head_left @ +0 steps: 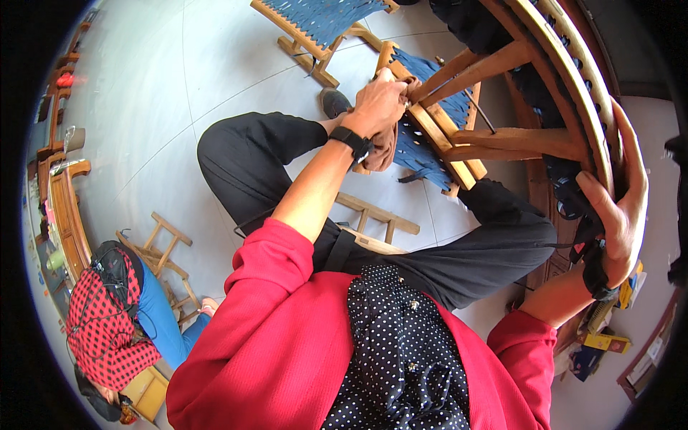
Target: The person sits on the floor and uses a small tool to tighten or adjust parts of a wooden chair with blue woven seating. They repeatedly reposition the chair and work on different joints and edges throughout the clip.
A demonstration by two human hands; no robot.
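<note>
My left hand (380,104) is closed on a brown cloth (385,147), pressing it against the wooden bars of a stool frame (430,140). Strips of blue webbing (416,154) stretch below those bars; whether they belong to the same stool, I cannot tell. At the right, my right hand (622,197) grips the stool's long wooden rail (577,89), thumb on the inner side and fingers round the outer side. Wooden legs (516,140) run from that rail to the bars, and a thin metal rod (480,111) shows between them.
Another wooden stool with a blue woven seat (322,18) stands ahead on the tiled floor (236,57). A wooden frame (376,218) lies between my knees. At the left, a person in a checked top (107,315) sits beside a wooden frame (161,251). Boxes (605,342) lie at right.
</note>
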